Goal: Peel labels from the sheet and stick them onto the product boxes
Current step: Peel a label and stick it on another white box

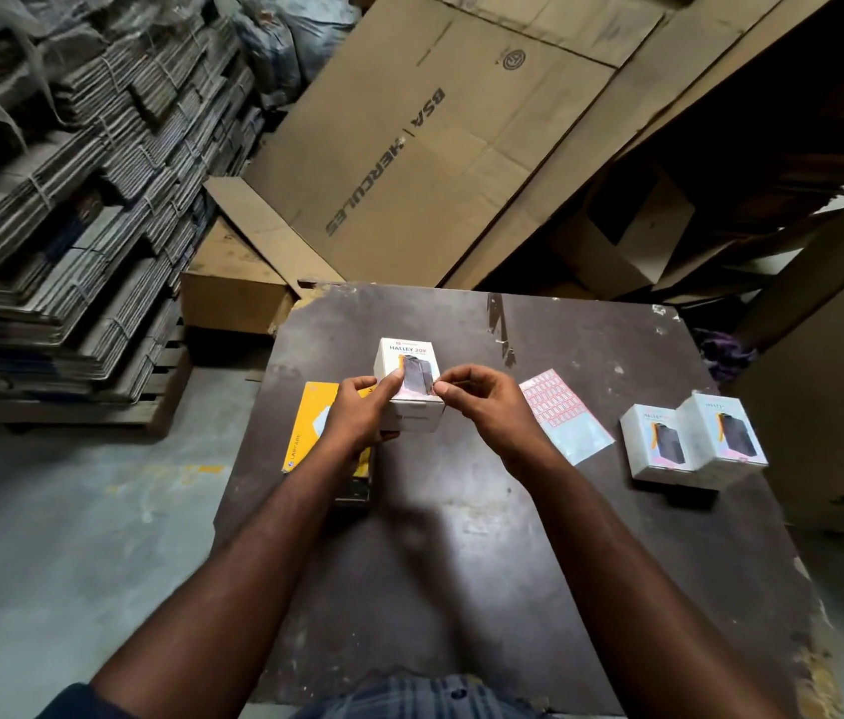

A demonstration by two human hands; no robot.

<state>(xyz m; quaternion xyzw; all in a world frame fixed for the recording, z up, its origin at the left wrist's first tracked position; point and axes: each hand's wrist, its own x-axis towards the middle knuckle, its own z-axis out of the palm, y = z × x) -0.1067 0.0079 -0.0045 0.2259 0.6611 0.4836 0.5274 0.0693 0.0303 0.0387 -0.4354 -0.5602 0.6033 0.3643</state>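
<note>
The room was dim, with light falling from overhead onto the table [616,537], which had a dull sheen. A soft shadow lay between the forearms [274,537]. The product box [412,415] looked sharp; the cardboard stacks [46,199] smeared and bowed at the edge.

1. The single view comes from a camera worn on the person's head. It looks forward and steeply down along both forearms.
2. It faces across the table [461,552]. The near edge meets the shirt [409,697] at the bottom of the frame, and the far edge lies just above the middle.
3. The camera sits close. The left hand [357,415] grips a box [409,352] at centre frame, and the right hand [487,407] pinches a barely visible label [435,390] at its edge.
4. The wide lens bends the frame's edges. It takes in cardboard stacks [72,225] at left, a leaning carton [435,147] beyond the table, and floor [72,537] at lower left.
</note>
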